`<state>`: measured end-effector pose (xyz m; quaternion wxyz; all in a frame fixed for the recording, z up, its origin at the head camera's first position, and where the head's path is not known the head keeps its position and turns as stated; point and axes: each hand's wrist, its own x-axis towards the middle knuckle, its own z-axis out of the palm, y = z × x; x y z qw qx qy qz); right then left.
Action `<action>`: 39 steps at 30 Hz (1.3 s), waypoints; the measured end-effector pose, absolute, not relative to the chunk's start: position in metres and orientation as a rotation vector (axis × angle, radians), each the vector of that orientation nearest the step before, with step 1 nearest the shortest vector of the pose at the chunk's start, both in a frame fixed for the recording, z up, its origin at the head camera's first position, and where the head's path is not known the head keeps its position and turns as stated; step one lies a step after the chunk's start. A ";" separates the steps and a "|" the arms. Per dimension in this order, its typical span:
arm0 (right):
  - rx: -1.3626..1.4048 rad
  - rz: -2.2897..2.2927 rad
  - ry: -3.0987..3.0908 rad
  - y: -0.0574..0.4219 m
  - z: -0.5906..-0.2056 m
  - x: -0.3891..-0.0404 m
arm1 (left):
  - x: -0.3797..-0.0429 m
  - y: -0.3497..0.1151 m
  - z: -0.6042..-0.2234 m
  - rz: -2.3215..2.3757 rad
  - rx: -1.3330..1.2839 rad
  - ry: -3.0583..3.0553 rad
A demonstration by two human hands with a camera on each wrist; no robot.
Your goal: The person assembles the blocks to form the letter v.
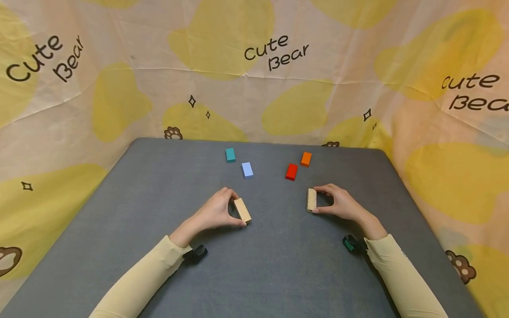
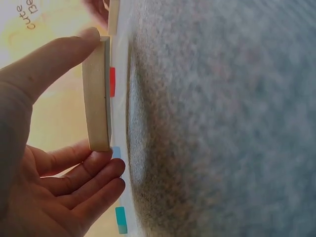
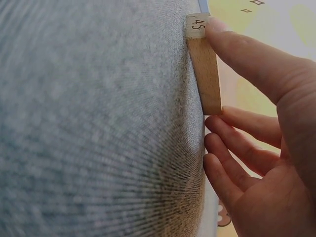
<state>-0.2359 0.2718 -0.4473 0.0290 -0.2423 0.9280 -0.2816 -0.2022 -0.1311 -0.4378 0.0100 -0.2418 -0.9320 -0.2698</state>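
Observation:
My left hand (image 1: 214,211) pinches a plain wooden block (image 1: 242,210) by its two ends, thumb at the near end and fingers at the far one. The left wrist view shows this block (image 2: 97,94) held a little off the grey surface. On the other side, a second wooden block (image 1: 312,200) is gripped the same way by my right hand (image 1: 344,204). The number 45 is marked on one end of that block (image 3: 205,74), which is close to the surface; whether it touches cannot be made out.
Beyond the hands, a teal block (image 1: 230,155) and a light blue block (image 1: 247,170) lie left of centre. A red block (image 1: 291,172) and an orange block (image 1: 305,159) lie to the right. The grey table (image 1: 254,274) is backed by a patterned cloth (image 1: 222,39).

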 end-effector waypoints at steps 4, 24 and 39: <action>-0.746 -0.870 2.859 0.272 -0.447 -0.236 | -0.201 -0.130 -0.439 -0.837 -0.752 -2.919; -0.728 -0.862 2.851 0.270 -0.445 -0.236 | -0.194 -0.125 -0.437 -0.806 -0.722 -2.945; -0.712 -0.854 2.852 0.269 -0.443 -0.233 | -0.187 -0.123 -0.436 -0.783 -0.739 -2.959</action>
